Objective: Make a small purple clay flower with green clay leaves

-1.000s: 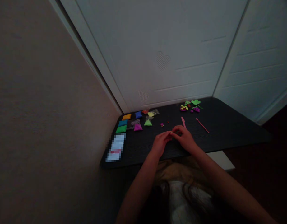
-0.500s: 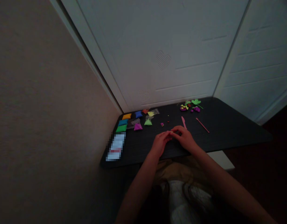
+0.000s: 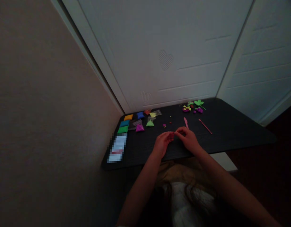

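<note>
Over the front middle of the table, my left hand (image 3: 162,143) and my right hand (image 3: 189,138) face each other, fingertips almost meeting. The left fingers are curled inward, thumb and index close together; whatever they hold is too small to make out. Thumb and index of my right hand are pinched at a tiny pale bit that I cannot identify. Just beyond the hands lie a small purple-and-yellow piece (image 3: 164,125), a tiny red bit (image 3: 170,123) and a yellow speck (image 3: 170,116). A pink plastic knife (image 3: 185,121) lies behind my right hand, its lower end hidden.
Bags of coloured clay, including orange (image 3: 128,117), green (image 3: 123,129) and magenta (image 3: 140,127), lie on the dark table (image 3: 140,148) at left, near a blurred-out pale rectangle (image 3: 118,147). A pink stick (image 3: 205,126) lies right. Behind it are a green clover shape (image 3: 199,102) and purple balls (image 3: 199,110).
My fingertips have drawn slightly apart, and a narrow gap shows between the two hands. The left fingers show more of their inner side. Things on the table stay where they were.
</note>
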### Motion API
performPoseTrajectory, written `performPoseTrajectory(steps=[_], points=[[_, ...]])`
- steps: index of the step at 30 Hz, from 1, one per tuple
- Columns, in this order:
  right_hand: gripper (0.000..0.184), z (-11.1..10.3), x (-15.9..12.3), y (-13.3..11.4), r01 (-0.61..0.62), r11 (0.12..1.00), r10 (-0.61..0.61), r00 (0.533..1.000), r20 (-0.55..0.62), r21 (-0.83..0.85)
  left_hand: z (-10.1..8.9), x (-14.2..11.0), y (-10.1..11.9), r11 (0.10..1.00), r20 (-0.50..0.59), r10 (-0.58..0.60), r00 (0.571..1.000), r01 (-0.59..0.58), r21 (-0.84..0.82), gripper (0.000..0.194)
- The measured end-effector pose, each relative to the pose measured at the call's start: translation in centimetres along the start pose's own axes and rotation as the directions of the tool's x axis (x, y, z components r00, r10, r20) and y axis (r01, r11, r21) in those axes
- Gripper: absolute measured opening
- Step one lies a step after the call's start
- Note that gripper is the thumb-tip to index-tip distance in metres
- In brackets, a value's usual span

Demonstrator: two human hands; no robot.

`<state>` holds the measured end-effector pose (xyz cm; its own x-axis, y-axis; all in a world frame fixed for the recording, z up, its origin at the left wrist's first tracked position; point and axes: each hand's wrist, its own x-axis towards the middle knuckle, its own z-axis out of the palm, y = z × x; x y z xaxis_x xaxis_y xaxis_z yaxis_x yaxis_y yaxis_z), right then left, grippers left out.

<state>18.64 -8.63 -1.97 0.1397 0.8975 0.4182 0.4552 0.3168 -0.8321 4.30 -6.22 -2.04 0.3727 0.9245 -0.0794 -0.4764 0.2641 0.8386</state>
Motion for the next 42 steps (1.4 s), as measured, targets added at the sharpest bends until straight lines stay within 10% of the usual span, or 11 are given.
performPoseTrajectory(steps=[42], points=[[0.025,-0.02,-0.13,0.12,-0.074,0.991,0.073,0.997,0.012,0.108,0.22,-0.17,0.14,1.000,-0.049,-0.003,0.999,0.002,-0.014,0.014]])
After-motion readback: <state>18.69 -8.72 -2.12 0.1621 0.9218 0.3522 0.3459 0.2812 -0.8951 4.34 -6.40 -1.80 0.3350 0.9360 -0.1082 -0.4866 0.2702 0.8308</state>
